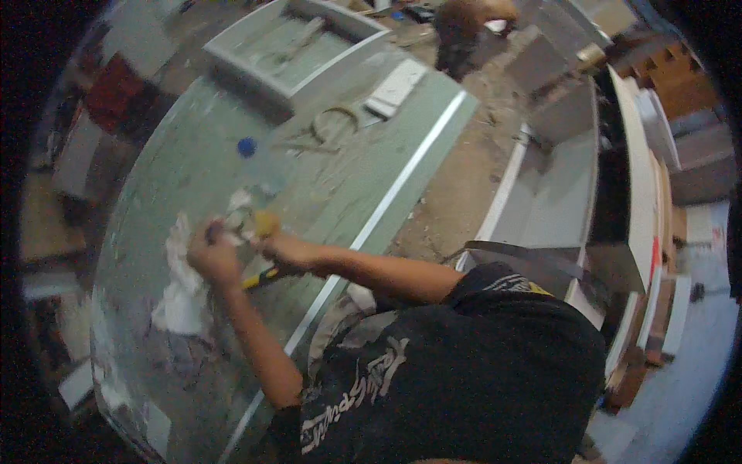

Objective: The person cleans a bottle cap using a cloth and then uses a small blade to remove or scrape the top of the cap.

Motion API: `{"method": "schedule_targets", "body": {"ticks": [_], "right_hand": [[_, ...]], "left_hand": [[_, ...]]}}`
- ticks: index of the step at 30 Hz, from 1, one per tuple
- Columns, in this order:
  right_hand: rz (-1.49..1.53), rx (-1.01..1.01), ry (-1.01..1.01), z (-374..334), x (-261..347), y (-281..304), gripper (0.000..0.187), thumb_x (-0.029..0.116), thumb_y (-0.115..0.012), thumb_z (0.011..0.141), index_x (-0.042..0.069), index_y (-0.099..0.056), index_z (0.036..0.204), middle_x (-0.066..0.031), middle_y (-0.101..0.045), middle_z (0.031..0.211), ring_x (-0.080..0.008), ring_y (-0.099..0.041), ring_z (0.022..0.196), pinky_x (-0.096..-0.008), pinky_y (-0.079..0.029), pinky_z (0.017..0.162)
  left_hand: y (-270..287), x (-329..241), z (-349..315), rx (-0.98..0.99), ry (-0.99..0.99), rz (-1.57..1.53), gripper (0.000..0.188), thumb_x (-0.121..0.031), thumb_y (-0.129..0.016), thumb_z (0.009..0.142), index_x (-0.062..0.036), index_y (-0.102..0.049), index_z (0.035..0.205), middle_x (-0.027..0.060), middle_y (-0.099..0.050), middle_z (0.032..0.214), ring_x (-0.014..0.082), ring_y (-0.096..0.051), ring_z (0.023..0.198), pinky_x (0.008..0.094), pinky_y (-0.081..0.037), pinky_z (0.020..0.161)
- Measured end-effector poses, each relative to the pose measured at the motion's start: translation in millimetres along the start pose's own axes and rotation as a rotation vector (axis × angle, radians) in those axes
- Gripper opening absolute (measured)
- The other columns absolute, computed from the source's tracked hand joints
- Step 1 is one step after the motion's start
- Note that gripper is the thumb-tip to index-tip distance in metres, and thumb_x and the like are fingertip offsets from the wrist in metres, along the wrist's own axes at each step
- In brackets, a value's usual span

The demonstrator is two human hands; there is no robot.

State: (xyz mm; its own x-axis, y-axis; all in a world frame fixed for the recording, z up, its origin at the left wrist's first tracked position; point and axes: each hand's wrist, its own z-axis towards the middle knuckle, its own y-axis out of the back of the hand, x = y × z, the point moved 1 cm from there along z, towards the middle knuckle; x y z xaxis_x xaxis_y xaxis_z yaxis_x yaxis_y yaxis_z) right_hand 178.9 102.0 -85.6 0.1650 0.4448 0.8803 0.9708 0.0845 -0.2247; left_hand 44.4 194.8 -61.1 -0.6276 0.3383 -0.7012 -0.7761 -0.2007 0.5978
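Note:
My left hand (214, 254) is closed over the green-topped table, its fingers around a small dark thing (216, 230) too blurred to name. Close by on its right, my right hand (284, 250) is also closed, with a yellow piece (267, 223) at its fingertips. Whether the fingers grip that piece does not show clearly. A yellow-and-black tool handle (261, 278) sticks out below the right hand; I cannot tell if it is held or lies on the table. Pale scraps (239, 199) are just beyond both hands. A crumpled white cloth (179, 290) is left of my left forearm.
The table (363, 182) has a pale strip along its right edge. A blue round thing (246, 147), a tan ring (335, 124) and a white box (396, 88) lie farther off. A grey open frame (290, 97) stands at the far end. Cabinet parts (560, 193) stand at right; another person (468, 27) is beyond.

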Motion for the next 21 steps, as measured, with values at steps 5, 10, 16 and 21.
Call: {"method": "schedule_targets", "body": {"ticks": [5,10,16,21], "right_hand": [[-0.093,0.091,-0.064,-33.1,22.8,16.9,0.039,0.044,-0.047,0.097,0.006,-0.048,0.091,-0.0021,-0.046,0.076,-0.0163,-0.046,0.064,-0.0357,-0.04,0.054],[0.033,-0.088,-0.001,-27.7,11.1,9.6,0.049,0.056,-0.042,0.098,0.009,-0.05,0.086,0.0024,-0.043,0.064,-0.0101,-0.035,0.046,-0.0283,-0.029,0.04],[-0.047,0.013,-0.204,-56.7,1.8,17.5,0.042,0.051,-0.046,0.097,0.016,-0.05,0.075,0.007,-0.037,0.058,-0.0065,-0.03,0.044,-0.0262,-0.021,0.039],[0.098,-0.043,-0.037,-90.1,31.2,4.1,0.043,0.054,-0.044,0.097,0.018,-0.047,0.074,0.0072,-0.033,0.057,-0.0062,-0.027,0.045,-0.0266,-0.019,0.04]], "left_hand": [[8.4,-24.4,-2.8,0.006,-0.005,0.074,0.01,-0.002,-0.071,0.08,0.0021,-0.07,0.089,0.0128,-0.07,0.081,0.024,-0.067,0.07,0.0347,-0.052,0.066],[14.7,-19.8,0.4,0.067,0.036,0.071,0.012,-0.009,-0.074,0.081,0.0,-0.071,0.088,0.0126,-0.071,0.079,0.022,-0.065,0.068,0.0338,-0.049,0.064],[35.2,-24.1,1.5,-0.061,-0.08,0.133,0.016,-0.013,-0.074,0.082,0.0007,-0.071,0.089,0.0143,-0.071,0.082,0.0243,-0.068,0.073,0.0329,-0.051,0.067],[63.0,-17.6,-5.2,-0.108,0.03,0.002,0.015,-0.012,-0.075,0.08,0.0003,-0.071,0.088,0.0132,-0.071,0.078,0.0248,-0.067,0.069,0.0347,-0.05,0.064]]}}
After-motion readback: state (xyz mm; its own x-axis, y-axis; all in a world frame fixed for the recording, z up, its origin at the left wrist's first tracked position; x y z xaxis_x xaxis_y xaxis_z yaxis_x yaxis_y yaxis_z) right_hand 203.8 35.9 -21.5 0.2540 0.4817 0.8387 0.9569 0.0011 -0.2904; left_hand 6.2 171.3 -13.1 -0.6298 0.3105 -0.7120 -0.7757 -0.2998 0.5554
